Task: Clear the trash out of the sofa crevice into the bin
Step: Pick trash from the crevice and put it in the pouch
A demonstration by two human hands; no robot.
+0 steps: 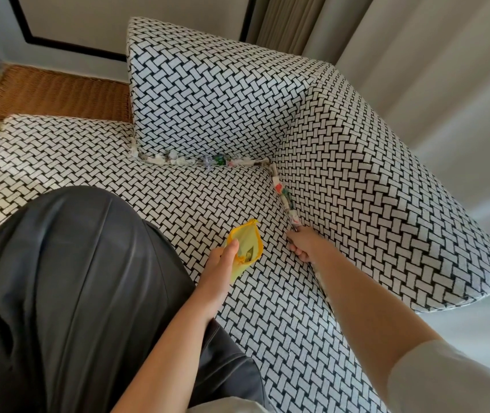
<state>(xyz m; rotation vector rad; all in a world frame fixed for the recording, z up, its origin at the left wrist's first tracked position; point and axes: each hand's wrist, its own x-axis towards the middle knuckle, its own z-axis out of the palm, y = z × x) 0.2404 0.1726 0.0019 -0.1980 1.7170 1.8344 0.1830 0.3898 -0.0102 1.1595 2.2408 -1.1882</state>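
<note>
Head camera view: your left hand [218,265] grips a small yellow soft pouch [246,242] at its near end, with the thumb on the rim of the opening. The mouth of the pouch stands open above the black-and-white woven-pattern sofa seat [154,189]. Inside the pouch you can see one small scrap with green print.

Just to the right of the pouch, your right hand [301,244] lies at the crevice between the seat and the patterned side cushion [381,189], with the fingers curled down toward the gap. I cannot tell if they pinch a piece, because the fingertips are hidden.

The trash, small crumpled white, green and pink paper scraps [285,198], sits in the crevice beyond the pouch. It starts just past your right hand and runs up to the corner. From there a second row of scraps [190,160] goes to the left under the patterned back cushion [208,90], well beyond the pouch. To the left of the pouch is your leg in dark grey trousers [74,278].
</note>
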